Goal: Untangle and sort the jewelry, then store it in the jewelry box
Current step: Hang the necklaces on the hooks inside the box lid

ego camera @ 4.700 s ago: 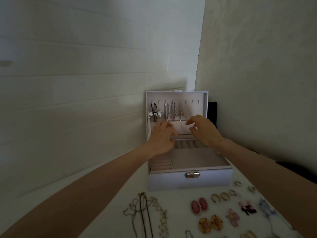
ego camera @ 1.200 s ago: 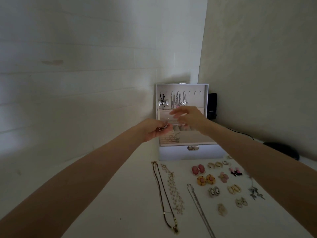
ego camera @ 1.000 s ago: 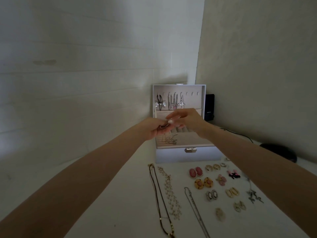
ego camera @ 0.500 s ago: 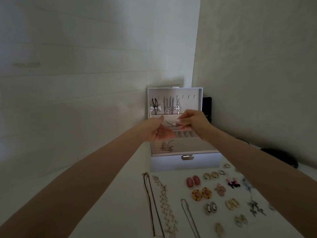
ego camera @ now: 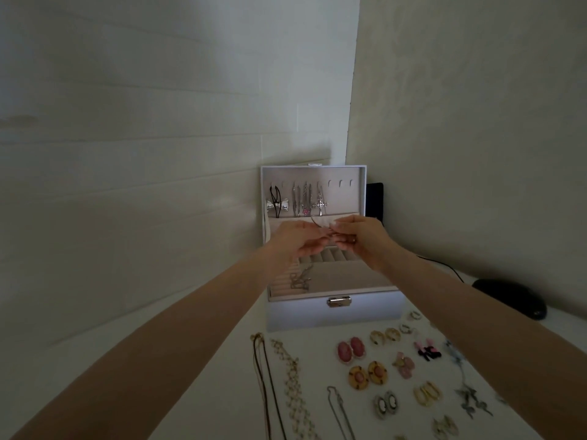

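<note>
A white jewelry box (ego camera: 336, 315) stands open against the wall, its lid upright with several necklaces (ego camera: 306, 198) hung on hooks. My left hand (ego camera: 297, 241) and my right hand (ego camera: 362, 238) meet above the box's tray, both pinching a thin chain necklace (ego camera: 317, 224) between the fingertips. The chain's lower end (ego camera: 300, 279) dangles and pools in the tray at the left. Sorted on the white table in front lie long necklaces (ego camera: 286, 376) and pairs of earrings (ego camera: 368, 374).
Rings (ego camera: 392, 333) and small charms (ego camera: 467, 392) lie at the right of the table. A black mouse (ego camera: 511, 298) with a cable rests at the far right. A black device (ego camera: 374, 201) stands behind the box, in the wall corner.
My hands moved from the lid's pocket to holding a chain over the tray. In the last second they rose slightly and closed together on it.
</note>
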{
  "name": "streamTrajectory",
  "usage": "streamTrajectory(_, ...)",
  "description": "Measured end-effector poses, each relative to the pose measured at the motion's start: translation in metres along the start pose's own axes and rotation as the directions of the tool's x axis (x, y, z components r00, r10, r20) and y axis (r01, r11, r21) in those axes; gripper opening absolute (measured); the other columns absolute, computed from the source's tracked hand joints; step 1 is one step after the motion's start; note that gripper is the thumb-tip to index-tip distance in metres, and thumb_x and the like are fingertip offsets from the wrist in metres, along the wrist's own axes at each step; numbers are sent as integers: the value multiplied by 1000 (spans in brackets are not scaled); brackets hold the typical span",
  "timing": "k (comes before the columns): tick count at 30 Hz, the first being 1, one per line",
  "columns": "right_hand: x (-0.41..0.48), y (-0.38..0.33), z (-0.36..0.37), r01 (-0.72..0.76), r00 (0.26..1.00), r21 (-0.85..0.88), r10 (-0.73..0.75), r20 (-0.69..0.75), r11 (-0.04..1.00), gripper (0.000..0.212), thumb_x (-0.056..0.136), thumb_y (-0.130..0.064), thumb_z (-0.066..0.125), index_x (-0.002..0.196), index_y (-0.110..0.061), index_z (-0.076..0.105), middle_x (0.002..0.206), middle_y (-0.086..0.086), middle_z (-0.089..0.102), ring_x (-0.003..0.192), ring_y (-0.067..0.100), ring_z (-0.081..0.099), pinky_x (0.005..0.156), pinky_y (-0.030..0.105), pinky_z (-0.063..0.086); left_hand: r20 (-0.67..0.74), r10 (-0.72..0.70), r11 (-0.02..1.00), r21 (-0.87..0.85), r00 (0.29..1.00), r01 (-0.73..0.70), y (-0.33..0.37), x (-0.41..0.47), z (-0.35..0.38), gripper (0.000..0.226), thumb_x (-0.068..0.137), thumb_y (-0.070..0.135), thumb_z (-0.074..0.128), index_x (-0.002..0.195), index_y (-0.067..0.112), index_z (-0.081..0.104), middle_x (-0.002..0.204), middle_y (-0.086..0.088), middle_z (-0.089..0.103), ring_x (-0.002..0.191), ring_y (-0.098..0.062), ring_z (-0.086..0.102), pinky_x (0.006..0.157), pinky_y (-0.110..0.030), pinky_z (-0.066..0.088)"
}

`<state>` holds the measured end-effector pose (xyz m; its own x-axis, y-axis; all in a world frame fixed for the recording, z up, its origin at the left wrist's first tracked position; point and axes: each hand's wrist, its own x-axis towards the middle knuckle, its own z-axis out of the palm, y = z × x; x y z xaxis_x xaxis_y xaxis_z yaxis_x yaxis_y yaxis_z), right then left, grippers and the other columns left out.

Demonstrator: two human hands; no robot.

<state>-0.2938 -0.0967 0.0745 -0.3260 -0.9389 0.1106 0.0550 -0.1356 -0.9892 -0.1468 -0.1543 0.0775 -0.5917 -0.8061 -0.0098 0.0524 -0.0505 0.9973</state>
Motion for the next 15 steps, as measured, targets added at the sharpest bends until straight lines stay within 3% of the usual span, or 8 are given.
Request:
streamTrajectory(4,2,6,-2,4,1000,28,-4,19,1000,3,85,-2,64,85,-4,63,75,6,72,65,11,67,58,20,52,-56,36,999,8,998,-36,-3,7,-2,25,84,5,67,106,-6,63,82,-9,68,59,-8,64,58,-16,54)
streamTrajectory(15,3,12,3,91,995,60,-88,-45,994,13,83,7,62,85,-5,64,80,9,68,71,16,69,65,22,58,-139,85,993,96,987,-72,-7,14,-2,5,84,8,67,84,2,66,70,-5,67,53,-7,61,51,-16,51)
